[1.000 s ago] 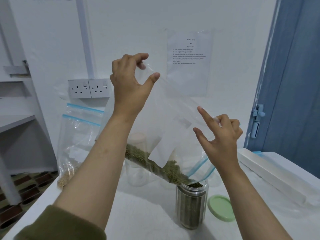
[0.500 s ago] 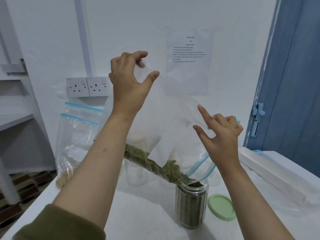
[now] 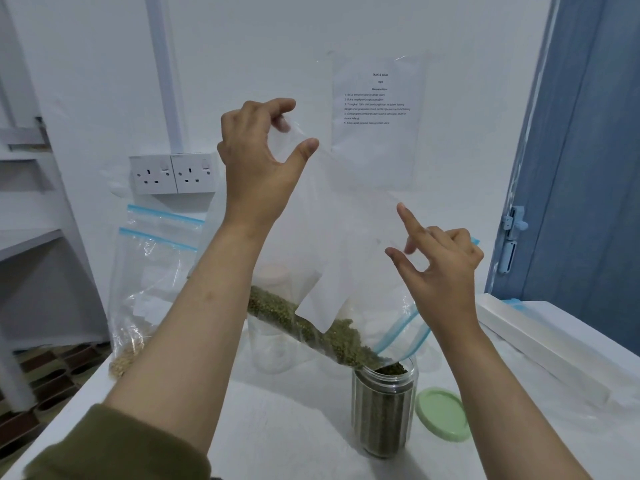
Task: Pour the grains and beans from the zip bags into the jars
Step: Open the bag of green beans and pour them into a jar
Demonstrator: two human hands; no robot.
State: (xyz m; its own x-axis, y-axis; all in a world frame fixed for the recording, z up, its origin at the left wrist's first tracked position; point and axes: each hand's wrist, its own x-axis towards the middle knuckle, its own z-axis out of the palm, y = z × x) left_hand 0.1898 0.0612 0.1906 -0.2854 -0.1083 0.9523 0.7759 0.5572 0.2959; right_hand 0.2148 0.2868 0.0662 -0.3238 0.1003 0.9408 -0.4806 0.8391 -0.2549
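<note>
My left hand [image 3: 256,157] pinches the zip bag's [image 3: 346,237] bottom corner high at centre frame, so the green beans [image 3: 311,327] slide down to its mouth over the jar [image 3: 382,407] at lower right. My right hand [image 3: 440,268] holds the bag's upper edge near the zip, index finger loose, steadying the opening above the jar on the tabletop [image 3: 277,427].

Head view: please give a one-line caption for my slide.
Two hands tilt a zip bag of green beans into an open jar.
</note>
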